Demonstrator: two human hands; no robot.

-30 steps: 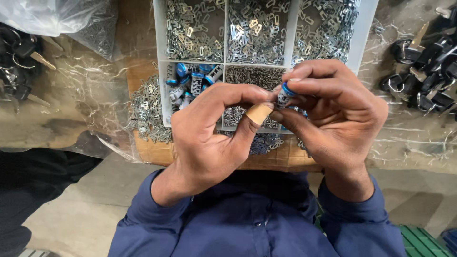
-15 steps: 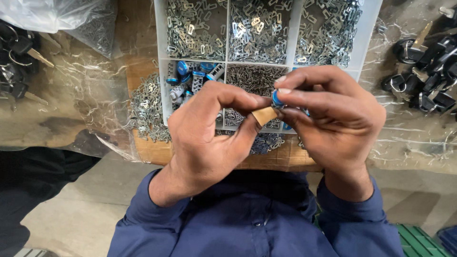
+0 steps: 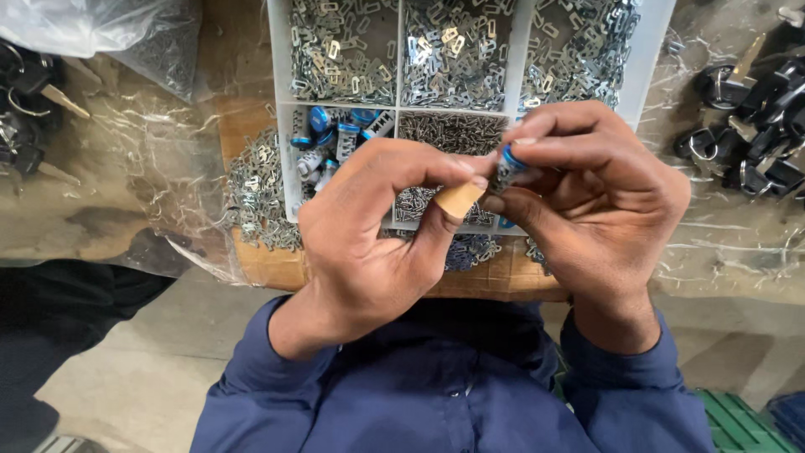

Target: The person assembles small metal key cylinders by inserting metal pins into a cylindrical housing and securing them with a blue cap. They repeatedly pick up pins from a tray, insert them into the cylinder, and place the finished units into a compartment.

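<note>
From the head view, your right hand [image 3: 587, 210] pinches a small blue-capped cylinder [image 3: 506, 164] between thumb and fingertips, above the white compartment tray [image 3: 283, 159]. Your left hand [image 3: 377, 226], thumb tip taped, closes on the same piece, perhaps pressing in a tiny metal plate, though your fingers hide it. If your grip slackens, the cylinder can fall among the loose metal plates [image 3: 457, 46] in the tray or off the table [image 3: 738, 252] edge. Pushing a plate in crooked could jam it; the tape may dull your touch.
</note>
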